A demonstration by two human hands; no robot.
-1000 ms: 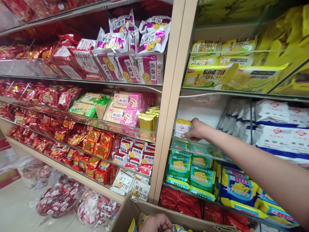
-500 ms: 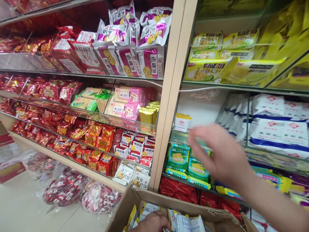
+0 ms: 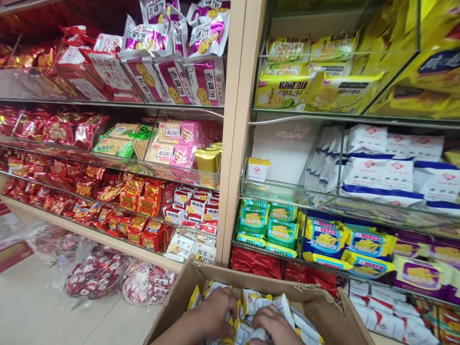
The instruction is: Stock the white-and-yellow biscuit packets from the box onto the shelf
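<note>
Both hands are down inside an open cardboard box point(image 3: 251, 275) at the bottom of the view. White-and-yellow snack packets point(image 3: 283, 309) fill it. My left hand point(image 3: 215, 314) is closed on packets on the left side, its fingertips partly hidden among them. To its right, my right hand point(image 3: 275, 326) curls its fingers over more packets, with the lower part of the hand cut off by the frame. One similar white-and-yellow packet point(image 3: 258, 170) stands at the left end of a glass-fronted shelf compartment above the box.
Behind the box, green biscuit packs point(image 3: 268, 223), blue-and-yellow packs point(image 3: 325, 239) and white-and-blue packets point(image 3: 384, 175) sit behind glass. A wooden upright point(image 3: 233, 129) divides the shelving. Clear bags of red-and-white packets point(image 3: 97, 280) lie on the floor at left.
My right hand has come down from in front of the shelf compartment into the box. My left hand stays among the packets. The view has shifted to the right.
</note>
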